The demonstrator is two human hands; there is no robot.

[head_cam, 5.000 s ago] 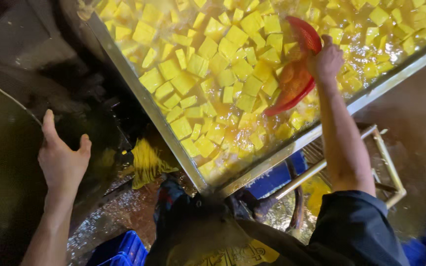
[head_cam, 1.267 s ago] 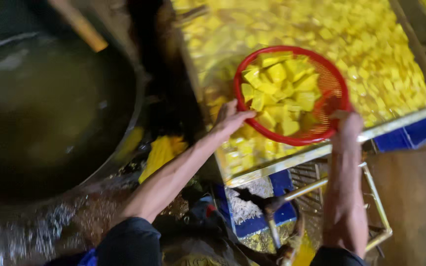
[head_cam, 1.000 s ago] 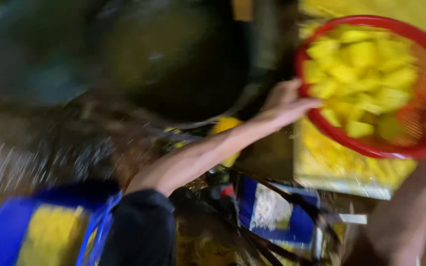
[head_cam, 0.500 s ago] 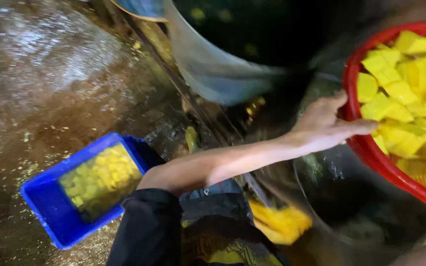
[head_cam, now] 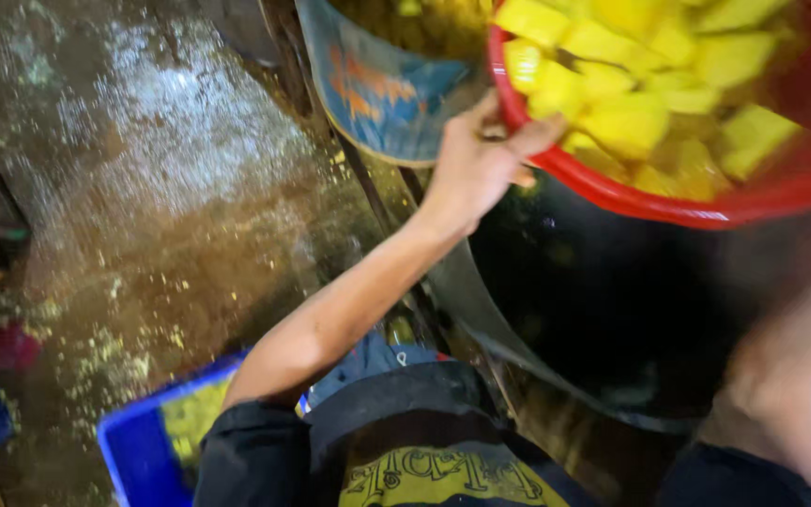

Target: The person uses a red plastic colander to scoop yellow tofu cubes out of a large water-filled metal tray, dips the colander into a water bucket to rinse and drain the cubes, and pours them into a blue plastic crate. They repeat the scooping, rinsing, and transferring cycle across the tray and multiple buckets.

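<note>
Red strainer basket (head_cam: pixel 706 188), still heaped with yellow cubes (head_cam: pixel 631 113), sits above the dark pot (head_cam: pixel 612 319), nothing tipped out yet. Left hand (head_cam: pixel 476 164) clasps its rim; right hand is unseen. Blue crate (head_cam: pixel 143 451) lies below.

The red basket (head_cam: pixel 706 192) of yellow cubes (head_cam: pixel 631 117) runs off the top and right edges, so its far rim and the right hand's grip are out of view; only a blurred right forearm (head_cam: pixel 790 376) shows at the lower right. The left hand (head_cam: pixel 476 164) covers part of the near rim, fingertips hidden behind it. The blue crate (head_cam: pixel 138 455) is cut by the bottom edge, and the dark pot (head_cam: pixel 612 310) interior is too dim to tell its contents.
</note>
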